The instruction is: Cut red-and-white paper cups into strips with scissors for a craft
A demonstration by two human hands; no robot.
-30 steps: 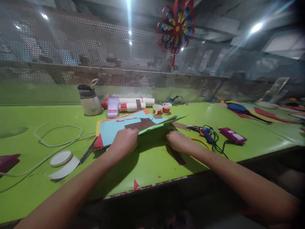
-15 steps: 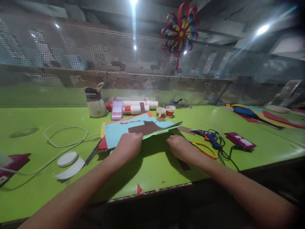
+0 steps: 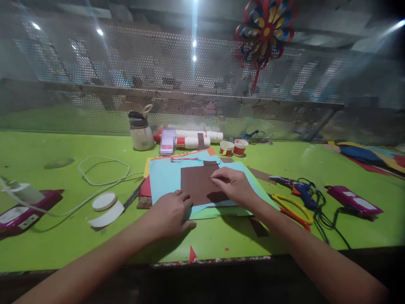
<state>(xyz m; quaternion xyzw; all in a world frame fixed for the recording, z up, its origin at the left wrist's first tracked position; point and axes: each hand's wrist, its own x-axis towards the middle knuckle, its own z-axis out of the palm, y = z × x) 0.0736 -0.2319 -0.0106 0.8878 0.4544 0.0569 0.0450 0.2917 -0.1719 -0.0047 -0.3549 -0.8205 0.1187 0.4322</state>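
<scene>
A brown paper sheet (image 3: 198, 181) lies on light blue paper (image 3: 164, 179), on top of a stack of coloured sheets. My left hand (image 3: 172, 211) rests at the lower left edge of the brown sheet, thumb spread apart from the fingers, holding nothing. Over the right part of the brown sheet is my right hand (image 3: 232, 185), thumb and index fingertips pressed together; anything between them is too small to make out. A thin red strip (image 3: 185, 159) and a small dark piece sit at the stack's top edge.
Yellow-handled scissors (image 3: 292, 204), a blue glue gun (image 3: 300, 190) and a purple power strip (image 3: 354, 200) are at the right. White tape (image 3: 104, 201), a cable and another power strip (image 3: 30, 211) lie left. Behind stand a kettle (image 3: 141, 135), paper cups (image 3: 240, 147) and white rolls (image 3: 193, 142).
The stack's raised near edge has come down flat. My left hand has opened on it, and my right hand has moved from beside the stack onto the brown sheet. The view has shifted left.
</scene>
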